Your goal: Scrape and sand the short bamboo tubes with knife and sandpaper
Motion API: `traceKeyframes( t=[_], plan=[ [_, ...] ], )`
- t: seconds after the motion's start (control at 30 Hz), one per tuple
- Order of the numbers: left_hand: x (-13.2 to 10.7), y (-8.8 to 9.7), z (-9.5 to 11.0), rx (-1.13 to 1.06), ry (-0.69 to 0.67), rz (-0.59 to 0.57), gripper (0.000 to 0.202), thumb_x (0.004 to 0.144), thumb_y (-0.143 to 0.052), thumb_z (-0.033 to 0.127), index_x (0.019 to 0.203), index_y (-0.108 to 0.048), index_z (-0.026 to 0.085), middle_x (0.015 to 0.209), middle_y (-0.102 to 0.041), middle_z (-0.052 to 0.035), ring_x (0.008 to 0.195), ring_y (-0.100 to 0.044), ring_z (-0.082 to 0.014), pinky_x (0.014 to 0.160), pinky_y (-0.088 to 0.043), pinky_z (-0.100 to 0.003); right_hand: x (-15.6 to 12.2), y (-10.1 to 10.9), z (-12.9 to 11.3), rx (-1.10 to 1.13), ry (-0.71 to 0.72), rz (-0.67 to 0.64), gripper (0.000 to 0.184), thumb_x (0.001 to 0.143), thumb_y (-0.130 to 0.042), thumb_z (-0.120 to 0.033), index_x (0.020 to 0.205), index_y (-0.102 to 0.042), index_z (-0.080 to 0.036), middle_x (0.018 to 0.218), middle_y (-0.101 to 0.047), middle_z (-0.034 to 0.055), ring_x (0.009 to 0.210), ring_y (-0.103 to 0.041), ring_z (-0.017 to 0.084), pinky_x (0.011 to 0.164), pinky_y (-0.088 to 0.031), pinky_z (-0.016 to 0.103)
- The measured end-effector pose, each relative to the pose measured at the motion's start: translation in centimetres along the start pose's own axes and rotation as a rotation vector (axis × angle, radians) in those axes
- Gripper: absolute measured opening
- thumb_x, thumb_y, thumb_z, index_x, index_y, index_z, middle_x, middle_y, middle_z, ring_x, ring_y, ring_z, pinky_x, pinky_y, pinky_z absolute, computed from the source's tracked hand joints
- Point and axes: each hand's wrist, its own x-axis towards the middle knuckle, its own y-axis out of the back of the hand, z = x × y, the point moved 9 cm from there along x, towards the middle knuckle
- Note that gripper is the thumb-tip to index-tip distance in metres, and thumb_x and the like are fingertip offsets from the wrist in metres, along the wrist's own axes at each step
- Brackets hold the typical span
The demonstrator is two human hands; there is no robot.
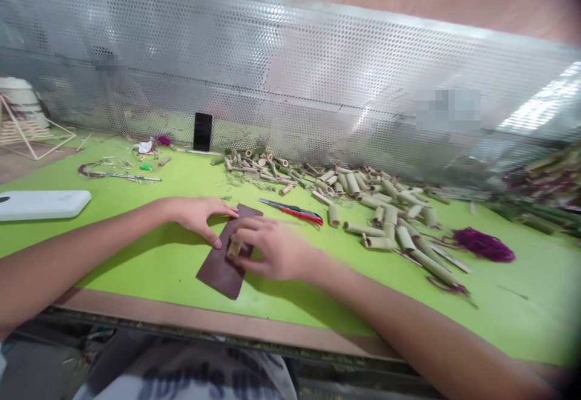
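A brown rectangular sheet that looks like sandpaper (216,272) lies flat at a slant on the green tabletop. My left hand (195,213) rests at its left side, thumb and fingers apart, their tips touching the sheet's edge. Over the sheet, my right hand (276,249) pinches a short bamboo tube (233,250) against the brown surface; the fingers hide part of the tube, and the hand is slightly blurred. Just beyond my right hand lies a red utility knife (302,213) with its blade out, pointing left.
Cut bamboo tubes (390,218) are heaped at the back and right, near purple string (485,245). A phone (203,132) leans upright before a perforated metal screen (318,79). At left lie a white device (44,204) and a stick frame (39,146). The table's front edge (218,321) runs close to me.
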Motion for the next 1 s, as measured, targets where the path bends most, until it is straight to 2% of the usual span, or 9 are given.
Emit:
traceKeyframes(
  t=[0.1,0.33,0.4,0.53,0.6,0.77,0.83,0.9,1.0],
  plan=[
    [0.0,0.0,0.1,-0.017,0.0,-0.001,0.103,0.072,-0.073,0.069,0.155,-0.037,0.019,0.163,-0.029,-0.0132,0.148,-0.028,-0.0352,0.12,-0.026,-0.043,0.0,-0.4,-1.8,0.065,0.123,-0.029,0.017,0.089,-0.064,-0.032,0.102,-0.069,-0.022,0.111,-0.068,0.0067,0.099,-0.064,0.021,0.091,-0.049,0.033],
    [0.0,0.0,0.0,0.011,-0.003,-0.006,0.099,0.076,-0.07,0.07,0.156,-0.035,0.024,0.164,-0.027,-0.0122,0.148,-0.029,-0.035,0.12,-0.026,-0.047,-0.4,0.9,6.4,-0.077,-0.258,0.061,0.023,0.091,-0.062,-0.034,0.106,-0.072,-0.019,0.108,-0.069,0.0088,0.089,-0.066,0.022,0.081,-0.051,0.036],
    [0.0,0.0,-0.1,0.013,-0.007,0.0,0.098,0.076,-0.07,0.07,0.156,-0.035,0.024,0.164,-0.028,-0.012,0.148,-0.029,-0.0345,0.12,-0.026,-0.046,-0.3,0.8,5.3,-0.062,-0.207,0.061,0.022,0.092,-0.062,-0.033,0.106,-0.073,-0.021,0.113,-0.069,0.0086,0.093,-0.067,0.022,0.084,-0.051,0.036],
    [0.0,-0.1,-0.2,-0.014,0.001,0.0,0.101,0.073,-0.073,0.07,0.155,-0.037,0.021,0.163,-0.029,-0.0123,0.149,-0.028,-0.0348,0.121,-0.025,-0.046,-0.1,-0.2,-0.5,0.079,0.096,0.015,0.022,0.093,-0.061,-0.03,0.11,-0.074,-0.024,0.124,-0.068,0.0058,0.109,-0.065,0.02,0.098,-0.049,0.033],
    [0.0,-0.1,-0.1,-0.024,0.004,-0.002,0.103,0.072,-0.074,0.07,0.155,-0.037,0.021,0.164,-0.029,-0.0123,0.149,-0.027,-0.0354,0.121,-0.025,-0.045,-0.1,-0.4,-1.2,0.109,0.145,0.01,0.023,0.093,-0.061,-0.03,0.112,-0.073,-0.024,0.125,-0.068,0.0054,0.111,-0.064,0.02,0.1,-0.048,0.033],
    [0.0,-0.1,-0.2,-0.003,0.017,-0.018,0.104,0.074,-0.071,0.072,0.157,-0.033,0.021,0.164,-0.027,-0.0131,0.149,-0.027,-0.0361,0.12,-0.025,-0.048,-0.3,0.6,5.8,-0.045,-0.216,0.054,0.031,0.096,-0.056,-0.039,0.117,-0.074,-0.024,0.123,-0.069,0.0078,0.099,-0.069,0.023,0.087,-0.053,0.037],
    [0.0,-0.1,-0.3,0.002,0.02,-0.018,0.102,0.075,-0.07,0.071,0.157,-0.033,0.023,0.165,-0.026,-0.0122,0.149,-0.027,-0.0358,0.12,-0.025,-0.048,-0.6,0.9,7.2,-0.09,-0.308,0.041,0.034,0.097,-0.054,-0.042,0.12,-0.073,-0.024,0.122,-0.069,0.0087,0.094,-0.07,0.024,0.084,-0.053,0.038],
    [0.0,-0.1,-0.2,0.003,0.006,-0.011,0.1,0.075,-0.07,0.071,0.156,-0.034,0.024,0.164,-0.028,-0.0119,0.148,-0.028,-0.0353,0.12,-0.026,-0.047,-0.5,0.7,5.9,-0.07,-0.258,0.025,0.033,0.097,-0.055,-0.041,0.12,-0.073,-0.025,0.125,-0.069,0.0082,0.095,-0.07,0.023,0.084,-0.054,0.038],
    [0.0,-0.1,-0.2,-0.006,-0.008,-0.003,0.101,0.074,-0.071,0.071,0.155,-0.036,0.022,0.163,-0.029,-0.0125,0.148,-0.028,-0.0349,0.12,-0.026,-0.045,-0.1,-0.2,1.3,0.037,-0.035,0.008,0.031,0.097,-0.056,-0.036,0.122,-0.071,-0.025,0.129,-0.068,0.0067,0.108,-0.067,0.022,0.095,-0.051,0.036]
  ],
)
